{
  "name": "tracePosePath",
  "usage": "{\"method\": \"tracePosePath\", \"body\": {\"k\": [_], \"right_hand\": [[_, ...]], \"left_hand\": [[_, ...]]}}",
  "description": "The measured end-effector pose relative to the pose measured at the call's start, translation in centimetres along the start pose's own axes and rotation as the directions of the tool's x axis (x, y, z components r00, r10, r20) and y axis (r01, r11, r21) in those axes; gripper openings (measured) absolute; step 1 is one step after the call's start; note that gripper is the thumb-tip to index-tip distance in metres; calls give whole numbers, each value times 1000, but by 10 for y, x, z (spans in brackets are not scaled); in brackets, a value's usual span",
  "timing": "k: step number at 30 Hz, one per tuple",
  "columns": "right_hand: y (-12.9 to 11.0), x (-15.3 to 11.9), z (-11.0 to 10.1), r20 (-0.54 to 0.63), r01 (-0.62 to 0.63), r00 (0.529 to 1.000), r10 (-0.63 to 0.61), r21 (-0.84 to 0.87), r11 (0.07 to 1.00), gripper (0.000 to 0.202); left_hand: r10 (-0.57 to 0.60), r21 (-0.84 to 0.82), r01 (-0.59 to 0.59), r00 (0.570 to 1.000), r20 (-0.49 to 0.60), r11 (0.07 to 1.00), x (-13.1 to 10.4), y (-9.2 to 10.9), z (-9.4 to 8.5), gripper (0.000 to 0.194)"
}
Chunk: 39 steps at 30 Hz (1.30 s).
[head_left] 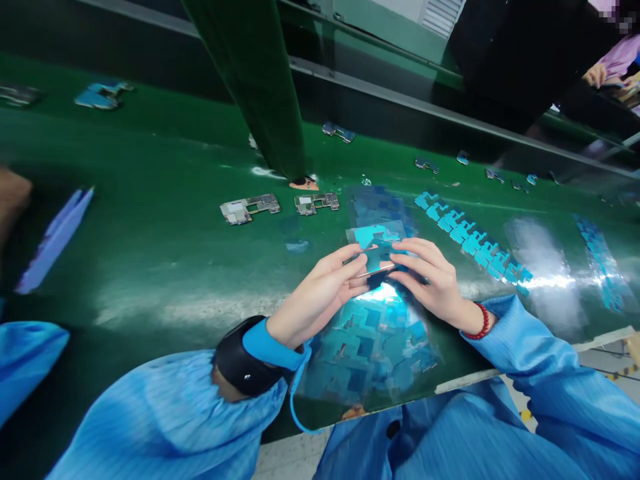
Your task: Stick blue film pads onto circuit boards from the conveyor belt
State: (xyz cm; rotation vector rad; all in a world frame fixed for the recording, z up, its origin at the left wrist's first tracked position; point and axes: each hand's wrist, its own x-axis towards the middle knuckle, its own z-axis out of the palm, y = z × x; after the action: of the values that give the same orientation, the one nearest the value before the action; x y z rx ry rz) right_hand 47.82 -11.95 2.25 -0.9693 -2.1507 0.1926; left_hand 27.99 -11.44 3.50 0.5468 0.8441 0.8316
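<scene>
Over the green table, my left hand (333,283) pinches the left side of a small flat blue piece (379,259), which looks like a circuit board with film on it. The fingers of my right hand (430,277) close on its right side. Just beyond them lies a clear sheet with a bright blue cutout (376,235). Between my forearms is a pile of blue film pieces (373,340). Two bare circuit boards, one larger (250,208) and one smaller (317,203), rest beyond my left hand.
Blue film cutouts (473,240) form a diagonal row at the right, with another strip (600,260) farther right. A green post (260,87) stands ahead. Purple tweezers-like tools (55,240) and another person's blurred hand (13,200) are at the left. More boards (339,132) line the back.
</scene>
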Motion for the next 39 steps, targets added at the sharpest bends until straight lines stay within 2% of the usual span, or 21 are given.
{"method": "tracePosePath", "body": {"k": [5, 8, 10, 14, 16, 17, 19, 21, 23, 25, 26, 28, 29, 30, 32, 33, 36, 39], "right_hand": [[4, -9, -1, 1, 118, 993, -119, -70, 990, 25], [4, -12, -8, 47, 230, 973, -225, -143, 963, 35], [2, -12, -13, 102, 255, 965, -242, -148, 956, 37], [-3, -11, -16, 199, 217, 959, -200, -63, 974, 29], [-9, -10, -15, 144, 214, 967, -209, -20, 977, 26], [-12, -10, -14, 95, 197, 976, -197, 6, 980, 25], [-17, -7, -14, 16, 91, 996, -93, 91, 992, 21], [-19, -1, -17, 19, -97, 995, 95, 201, 975, 14], [-16, 8, -22, 85, -287, 958, 274, 279, 916, 9], [-10, 19, -26, 162, -399, 916, 366, 297, 867, 6], [-7, 24, -27, 193, -421, 905, 378, 293, 859, 7], [-3, 35, -26, 240, -412, 904, 353, 275, 869, 8], [-3, 39, -24, 253, -394, 909, 330, 267, 880, 9], [-3, 42, -21, 262, -374, 915, 308, 262, 890, 9], [-5, 48, -14, 266, -336, 926, 267, 263, 905, 9], [-6, 50, -10, 267, -317, 932, 245, 271, 909, 9], [-8, 55, -3, 274, -284, 941, 197, 324, 902, 10], [-6, 57, -2, 296, -299, 936, 192, 376, 877, 12]], "left_hand": [[-99, -81, 98, 995, -8, 992, 0, 1, 0, 10], [-138, -117, 131, 989, -56, 984, -2, 2, 1, 14], [-152, -113, 144, 986, -66, 983, -2, 2, 2, 13], [-105, -137, 100, 994, -31, 985, -1, 3, 2, 7], [-14, -145, 10, 1000, -28, 989, 0, 2, 1, 4], [41, -129, -45, 999, -31, 991, 0, 1, 0, 9], [151, -55, -154, 987, -60, 987, 2, -2, -1, 17], [224, 66, -218, 968, -108, 974, 4, -5, -3, 22], [290, 218, -253, 945, -153, 942, 5, -8, -5, 44], [435, 421, -328, 881, -186, 845, 5, -10, -6, 57], [539, 536, -371, 820, -194, 758, 3, -11, -6, 59], [734, 730, -426, 662, -152, 535, -2, -10, -5, 48], [793, 788, -440, 601, -99, 431, -5, -10, -4, 38], [822, 818, -455, 568, -38, 352, -8, -9, -3, 27], [822, 829, -486, 566, 58, 276, -12, -8, -1, 9], [814, 825, -495, 576, 78, 271, -13, -7, 0, 9], [795, 796, -502, 605, 42, 339, -11, -6, 0, 13], [782, 701, -551, 623, -14, 452, -8, -8, -1, 11]]}}
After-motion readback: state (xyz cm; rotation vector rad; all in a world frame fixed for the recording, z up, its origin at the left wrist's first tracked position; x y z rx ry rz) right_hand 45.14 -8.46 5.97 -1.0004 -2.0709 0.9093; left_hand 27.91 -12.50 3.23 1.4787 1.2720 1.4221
